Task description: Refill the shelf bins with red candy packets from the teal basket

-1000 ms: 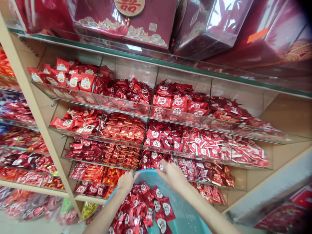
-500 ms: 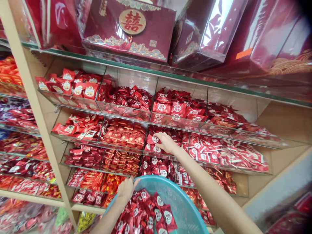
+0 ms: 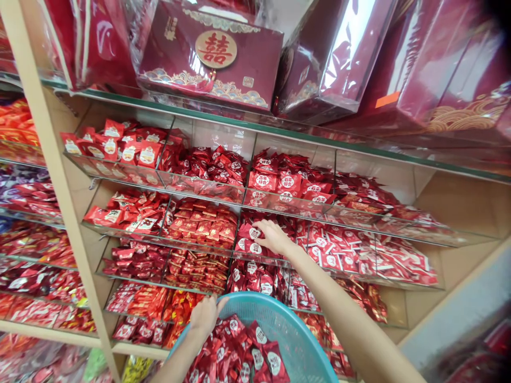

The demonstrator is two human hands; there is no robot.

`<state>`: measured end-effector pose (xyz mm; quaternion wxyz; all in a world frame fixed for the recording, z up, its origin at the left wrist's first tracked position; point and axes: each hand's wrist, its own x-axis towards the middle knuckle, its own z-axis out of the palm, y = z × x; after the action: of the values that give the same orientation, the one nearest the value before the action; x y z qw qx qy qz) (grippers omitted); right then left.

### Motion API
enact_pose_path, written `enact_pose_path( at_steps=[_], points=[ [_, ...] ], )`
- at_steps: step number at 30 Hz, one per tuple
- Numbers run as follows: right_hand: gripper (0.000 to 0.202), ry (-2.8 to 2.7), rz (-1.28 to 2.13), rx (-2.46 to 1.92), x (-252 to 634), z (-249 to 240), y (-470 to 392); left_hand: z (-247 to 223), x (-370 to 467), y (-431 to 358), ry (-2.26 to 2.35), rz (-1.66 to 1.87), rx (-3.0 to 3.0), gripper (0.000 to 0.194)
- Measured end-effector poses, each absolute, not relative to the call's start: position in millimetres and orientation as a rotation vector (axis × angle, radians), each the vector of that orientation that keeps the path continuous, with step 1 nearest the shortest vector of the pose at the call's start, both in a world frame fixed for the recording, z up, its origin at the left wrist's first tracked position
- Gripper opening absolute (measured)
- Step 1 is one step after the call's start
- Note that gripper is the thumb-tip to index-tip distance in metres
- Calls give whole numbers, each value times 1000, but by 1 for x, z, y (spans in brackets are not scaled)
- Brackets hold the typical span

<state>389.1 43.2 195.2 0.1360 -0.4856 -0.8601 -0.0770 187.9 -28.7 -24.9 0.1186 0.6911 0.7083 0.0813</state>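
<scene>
A turquoise plastic basket [image 3: 307,335] at the bottom centre holds many dark red packets [image 3: 235,351] with white round labels. My left hand [image 3: 205,315] is closed round its upper left rim. Above the basket, my right hand [image 3: 272,236] reaches into a middle shelf compartment, its fingers bent over a red packet [image 3: 254,233] with a white round label. Its thumb and fingertips are at the packet's right edge. More packets of the same kind lie beside and below that one, behind a clear front strip.
Glass shelves [image 3: 207,186] with dividers hold rows of red packets on both sides. Large maroon gift boxes [image 3: 211,58] stand on the top glass shelf [image 3: 295,133]. A wooden upright [image 3: 59,181] runs down the left, and bagged goods [image 3: 51,361] lie at the lower left.
The view has tilted slightly, so the shelves appear a little lower. My right hand stays at the same compartment, where the packet by its fingers has shifted slightly. My left hand remains on the rim.
</scene>
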Motion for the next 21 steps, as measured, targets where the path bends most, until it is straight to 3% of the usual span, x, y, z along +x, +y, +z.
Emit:
enact_pose_path(
  at_steps=[7, 15, 21],
  points=[
    [17, -2344, -151, -1331, 392, 201, 38, -21, 188, -30, 2067, 241, 2039, 54],
    [21, -1917, 592, -1440, 429, 196, 19, -22, 187, -29, 2069, 220, 2051, 53],
    [29, -1881, 496, -1723, 432, 180, 17, -24, 188, -29, 2074, 235, 2050, 53]
  ],
)
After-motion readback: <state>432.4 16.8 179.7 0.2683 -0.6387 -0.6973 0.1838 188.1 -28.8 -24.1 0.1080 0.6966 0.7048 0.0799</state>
